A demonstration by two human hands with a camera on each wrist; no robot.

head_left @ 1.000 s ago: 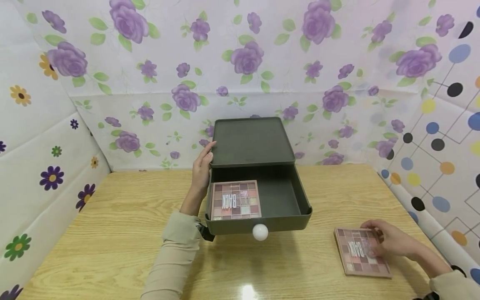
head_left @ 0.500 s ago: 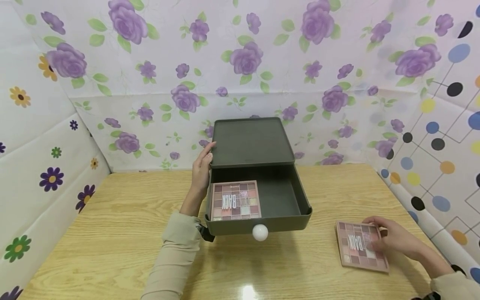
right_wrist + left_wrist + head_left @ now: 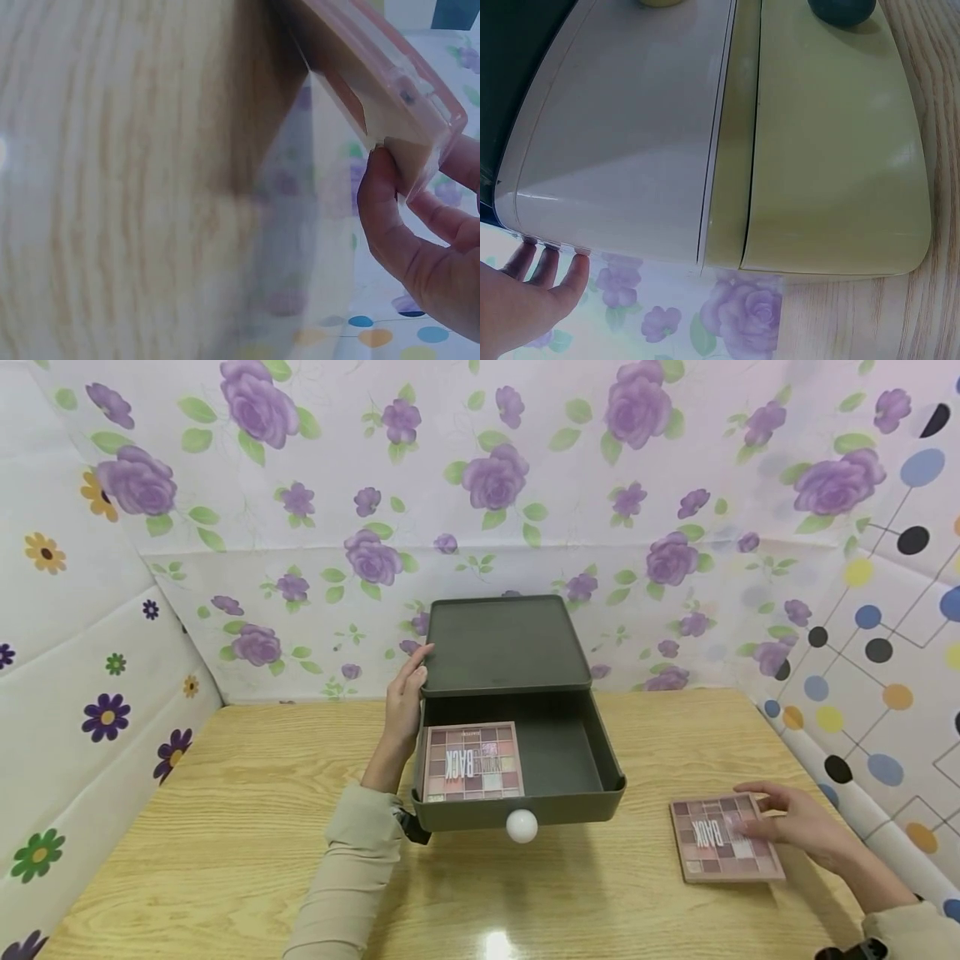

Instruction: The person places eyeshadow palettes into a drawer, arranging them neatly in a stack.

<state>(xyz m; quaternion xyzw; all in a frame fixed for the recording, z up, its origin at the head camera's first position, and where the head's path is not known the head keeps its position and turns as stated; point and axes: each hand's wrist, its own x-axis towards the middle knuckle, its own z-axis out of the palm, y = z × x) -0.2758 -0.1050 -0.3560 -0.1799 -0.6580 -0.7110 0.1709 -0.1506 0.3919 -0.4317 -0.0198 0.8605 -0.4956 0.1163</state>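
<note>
My right hand (image 3: 806, 831) pinches the right edge of a pink eyeshadow palette (image 3: 726, 839) at the table's right side. In the right wrist view the palette (image 3: 382, 97) tilts up off the wood, held between thumb and fingers. A dark green drawer (image 3: 517, 810) with a white knob (image 3: 522, 826) is pulled out of its box. Inside, a second palette (image 3: 474, 762) lies on the left. My left hand (image 3: 402, 706) rests against the box's left side; in the left wrist view its fingertips touch the white drawer section (image 3: 622, 142).
Below the white section, the drawer unit has a yellow section (image 3: 832, 150) with a dark knob (image 3: 843, 10). The wooden table (image 3: 247, 827) meets flowered cloth (image 3: 300, 568) at the back and dotted cloth (image 3: 885, 677) on the right.
The right hand has taken the palette slightly away from the table's front, and the palette's slant has lessened. My left hand and the drawer have stayed in place.
</note>
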